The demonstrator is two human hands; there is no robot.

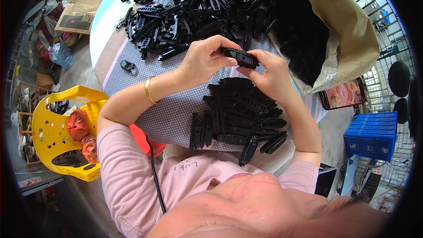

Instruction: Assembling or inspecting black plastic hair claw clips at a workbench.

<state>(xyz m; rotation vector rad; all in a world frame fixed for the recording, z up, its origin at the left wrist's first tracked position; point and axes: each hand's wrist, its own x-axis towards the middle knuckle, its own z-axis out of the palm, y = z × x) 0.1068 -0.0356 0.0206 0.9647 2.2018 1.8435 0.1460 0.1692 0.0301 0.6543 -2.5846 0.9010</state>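
Note:
Over the table, both my hands hold one black oblong plastic part (241,58) between them. My left hand (203,59), with a gold bangle above its wrist, pinches the part's left end between thumb and fingers. The right end sits between the thumb and fingers of my right hand (269,71). Just below my hands, a pile of similar black plastic parts (240,117) lies near the table's front edge, some side by side. Farther back spreads a large loose heap of black plastic pieces (176,17), several of them ladder-like in shape.
A big tan sack (348,26) full of black pieces lies open at the back right. By it stands a phone (343,94) with a lit screen. A small dark piece (128,66) lies left on the dotted tablecloth (167,119). Beside the table are a yellow chair (44,128) and blue crates (371,136).

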